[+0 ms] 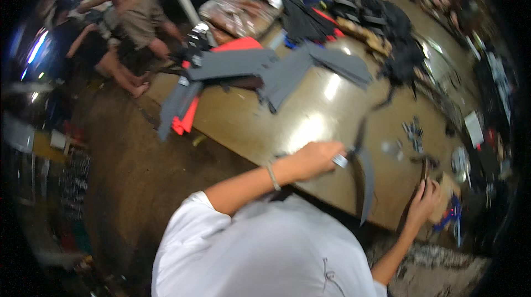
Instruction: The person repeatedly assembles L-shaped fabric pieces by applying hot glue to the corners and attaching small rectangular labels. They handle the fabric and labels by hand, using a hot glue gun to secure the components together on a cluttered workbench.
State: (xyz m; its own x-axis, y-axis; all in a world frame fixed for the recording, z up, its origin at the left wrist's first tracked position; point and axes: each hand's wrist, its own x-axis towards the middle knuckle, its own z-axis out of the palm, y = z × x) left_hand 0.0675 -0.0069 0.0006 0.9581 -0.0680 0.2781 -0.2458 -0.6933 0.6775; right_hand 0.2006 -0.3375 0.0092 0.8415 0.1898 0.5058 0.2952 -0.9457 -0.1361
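Observation:
My left hand [318,159] is closed over the near edge of the table, gripping a dark grey fabric strip [366,186]. One part of the strip hangs past the table edge, and a dark length runs toward the black pile. A small white label [340,160] shows beside my fingers. At the right, my right hand [425,200] is wrapped round the handle of a hammer [425,163], its dark head pointing away from me. Blur hides the finer detail of both grips.
Grey fabric pieces [235,64] with red ones [191,114] lie at the table's left end. Plastic-wrapped bundles [238,14] and black fabric [398,42] sit farther back. Small metal parts [413,133] lie beyond the hammer. Other people [133,6] are at the far left.

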